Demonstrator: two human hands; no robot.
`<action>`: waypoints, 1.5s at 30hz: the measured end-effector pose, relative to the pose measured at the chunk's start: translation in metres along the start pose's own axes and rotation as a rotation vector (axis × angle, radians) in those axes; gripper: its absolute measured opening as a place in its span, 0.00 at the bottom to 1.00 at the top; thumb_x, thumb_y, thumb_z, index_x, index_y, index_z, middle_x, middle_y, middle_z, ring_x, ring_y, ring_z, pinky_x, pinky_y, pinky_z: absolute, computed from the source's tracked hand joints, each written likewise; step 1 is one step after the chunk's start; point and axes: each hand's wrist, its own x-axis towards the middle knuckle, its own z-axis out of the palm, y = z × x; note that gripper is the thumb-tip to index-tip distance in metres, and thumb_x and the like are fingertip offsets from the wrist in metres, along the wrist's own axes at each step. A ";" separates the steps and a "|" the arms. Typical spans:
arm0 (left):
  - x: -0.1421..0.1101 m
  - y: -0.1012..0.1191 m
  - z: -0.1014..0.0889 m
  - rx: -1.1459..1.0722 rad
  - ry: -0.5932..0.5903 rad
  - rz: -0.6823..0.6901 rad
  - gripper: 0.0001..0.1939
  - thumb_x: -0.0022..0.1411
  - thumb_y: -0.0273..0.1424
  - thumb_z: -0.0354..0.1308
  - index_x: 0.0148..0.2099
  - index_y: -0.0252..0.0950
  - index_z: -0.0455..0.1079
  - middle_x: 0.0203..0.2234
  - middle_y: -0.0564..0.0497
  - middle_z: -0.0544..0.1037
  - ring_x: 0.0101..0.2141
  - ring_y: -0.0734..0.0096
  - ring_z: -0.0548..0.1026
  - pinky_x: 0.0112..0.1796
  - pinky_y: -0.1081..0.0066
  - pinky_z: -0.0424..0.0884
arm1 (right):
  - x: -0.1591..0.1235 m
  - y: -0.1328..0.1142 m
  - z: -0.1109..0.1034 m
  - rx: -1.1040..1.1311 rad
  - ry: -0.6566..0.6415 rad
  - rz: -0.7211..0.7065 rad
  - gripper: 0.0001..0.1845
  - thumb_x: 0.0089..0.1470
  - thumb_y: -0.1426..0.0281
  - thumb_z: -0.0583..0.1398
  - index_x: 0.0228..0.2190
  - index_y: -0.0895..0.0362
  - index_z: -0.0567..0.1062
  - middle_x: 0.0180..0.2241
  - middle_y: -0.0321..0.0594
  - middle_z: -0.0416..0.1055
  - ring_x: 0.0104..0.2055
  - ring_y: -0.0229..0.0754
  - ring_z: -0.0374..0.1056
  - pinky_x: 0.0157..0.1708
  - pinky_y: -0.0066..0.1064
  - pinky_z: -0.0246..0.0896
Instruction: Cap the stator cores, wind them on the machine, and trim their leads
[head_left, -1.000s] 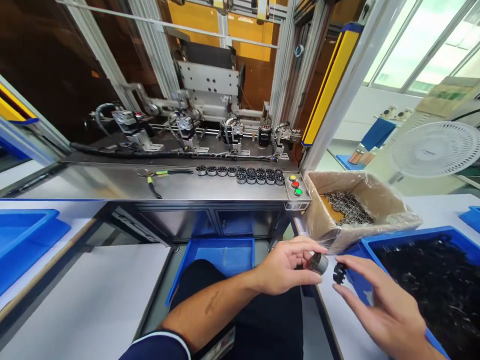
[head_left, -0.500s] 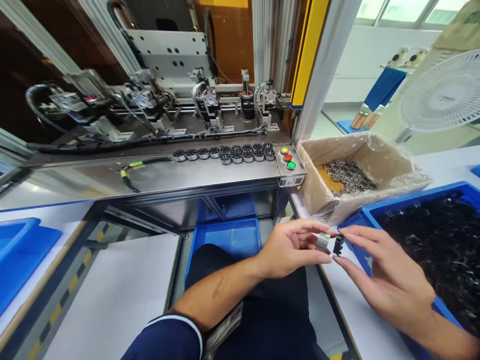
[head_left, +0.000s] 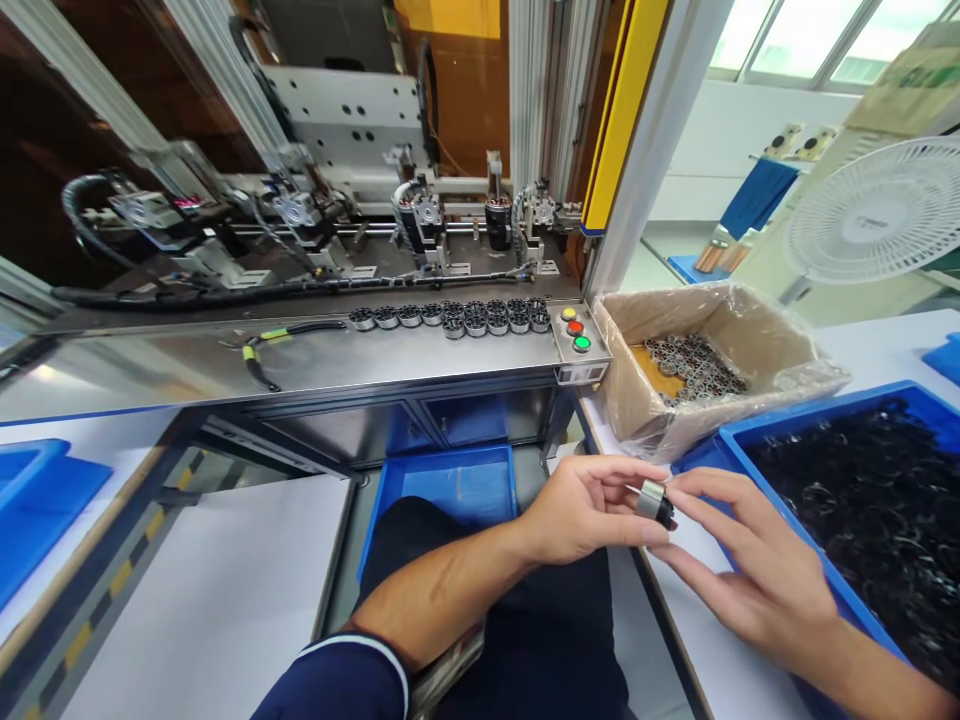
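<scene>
My left hand (head_left: 577, 510) grips a short silver metal stator core (head_left: 649, 499) between thumb and fingers, above the right-hand table. Against the core's right end sits a black plastic end piece (head_left: 666, 513), pinched by the fingertips of my right hand (head_left: 750, 545). The fingers of both hands nearly meet around the two parts. On the machine's steel ledge stand several similar cores with black inserts (head_left: 475, 319), packed in rows. Whether the two parts in my hands are fully pressed together cannot be made out.
A plastic-lined carton (head_left: 645, 425) holds many metal cores. Beside it, a blue bin (head_left: 731, 437) is full of black plastic pieces. Pliers (head_left: 259, 350) lie on the ledge, left of a button box (head_left: 570, 350). A white fan (head_left: 874, 215) stands behind. Below is a blue tray (head_left: 487, 480).
The black end piece, held apart from the metal core before, now meets its right end. My right hand has moved left, and the view has shifted slightly.
</scene>
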 end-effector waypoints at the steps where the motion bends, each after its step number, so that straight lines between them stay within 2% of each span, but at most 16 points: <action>1: -0.001 0.000 -0.001 0.009 -0.002 0.024 0.27 0.41 0.25 0.77 0.46 0.32 0.77 0.34 0.48 0.82 0.35 0.73 0.80 0.41 0.71 0.75 | 0.000 0.001 0.000 -0.007 -0.008 -0.019 0.31 0.54 0.81 0.64 0.58 0.57 0.67 0.48 0.48 0.69 0.51 0.46 0.68 0.49 0.39 0.69; 4: -0.002 0.001 -0.003 0.049 -0.017 0.075 0.27 0.41 0.25 0.77 0.47 0.32 0.77 0.35 0.47 0.82 0.36 0.73 0.80 0.42 0.70 0.75 | -0.001 0.004 0.001 -0.045 0.002 -0.057 0.30 0.53 0.81 0.65 0.57 0.60 0.68 0.47 0.50 0.70 0.51 0.47 0.69 0.49 0.40 0.69; 8: -0.003 -0.001 -0.005 0.074 -0.031 0.065 0.28 0.42 0.27 0.77 0.48 0.32 0.76 0.35 0.46 0.82 0.36 0.70 0.81 0.41 0.68 0.76 | -0.001 0.006 0.003 -0.062 0.014 -0.049 0.30 0.53 0.77 0.66 0.56 0.60 0.67 0.47 0.50 0.70 0.50 0.49 0.69 0.49 0.41 0.69; 11: -0.003 -0.002 -0.004 0.063 -0.043 0.080 0.28 0.42 0.26 0.76 0.48 0.33 0.77 0.37 0.46 0.82 0.37 0.69 0.80 0.44 0.67 0.75 | -0.002 0.006 0.003 -0.044 0.014 -0.068 0.29 0.53 0.80 0.65 0.56 0.59 0.67 0.48 0.49 0.69 0.52 0.48 0.68 0.50 0.42 0.68; 14: -0.002 -0.002 -0.003 0.031 -0.052 0.085 0.27 0.42 0.23 0.76 0.47 0.33 0.78 0.36 0.46 0.82 0.37 0.71 0.80 0.42 0.70 0.75 | -0.002 0.006 0.003 -0.068 0.013 -0.116 0.26 0.52 0.81 0.66 0.53 0.62 0.69 0.48 0.51 0.69 0.53 0.49 0.67 0.51 0.42 0.67; 20: -0.002 -0.001 -0.002 0.049 -0.055 0.075 0.28 0.42 0.26 0.76 0.48 0.32 0.78 0.37 0.45 0.82 0.39 0.69 0.80 0.43 0.69 0.75 | 0.000 0.004 0.002 -0.098 0.022 -0.197 0.26 0.52 0.87 0.63 0.52 0.66 0.69 0.48 0.54 0.67 0.53 0.49 0.65 0.50 0.42 0.65; 26: -0.004 0.001 -0.002 0.030 -0.071 0.053 0.26 0.42 0.25 0.76 0.47 0.33 0.78 0.39 0.45 0.82 0.41 0.68 0.80 0.42 0.71 0.75 | -0.003 0.004 0.003 -0.143 0.023 -0.210 0.37 0.52 0.84 0.65 0.61 0.65 0.62 0.48 0.52 0.67 0.53 0.50 0.65 0.50 0.43 0.65; 29: -0.004 0.001 -0.002 0.021 -0.073 0.046 0.27 0.42 0.25 0.76 0.47 0.33 0.78 0.38 0.46 0.83 0.40 0.67 0.80 0.44 0.68 0.75 | -0.004 0.004 0.003 -0.166 0.030 -0.222 0.41 0.52 0.84 0.65 0.64 0.63 0.59 0.48 0.52 0.67 0.54 0.50 0.64 0.51 0.44 0.64; 35: -0.005 0.003 -0.001 0.058 -0.050 0.001 0.28 0.41 0.27 0.77 0.48 0.33 0.78 0.35 0.47 0.82 0.36 0.71 0.80 0.43 0.69 0.75 | -0.001 0.001 0.001 -0.128 0.038 -0.184 0.32 0.51 0.80 0.67 0.56 0.70 0.67 0.47 0.56 0.68 0.52 0.53 0.66 0.48 0.45 0.66; 39: -0.005 0.005 -0.001 0.058 -0.028 0.012 0.28 0.40 0.28 0.78 0.47 0.32 0.78 0.34 0.46 0.82 0.35 0.71 0.80 0.41 0.69 0.75 | 0.000 0.001 0.002 -0.093 0.051 -0.180 0.32 0.50 0.84 0.66 0.57 0.69 0.67 0.47 0.56 0.69 0.52 0.52 0.66 0.48 0.45 0.67; 45: -0.005 0.005 -0.001 0.051 0.011 -0.018 0.28 0.38 0.27 0.78 0.46 0.33 0.79 0.33 0.48 0.81 0.34 0.74 0.78 0.39 0.73 0.73 | 0.000 0.004 0.002 -0.148 0.049 -0.190 0.31 0.52 0.81 0.66 0.57 0.66 0.67 0.45 0.53 0.69 0.51 0.51 0.67 0.46 0.44 0.68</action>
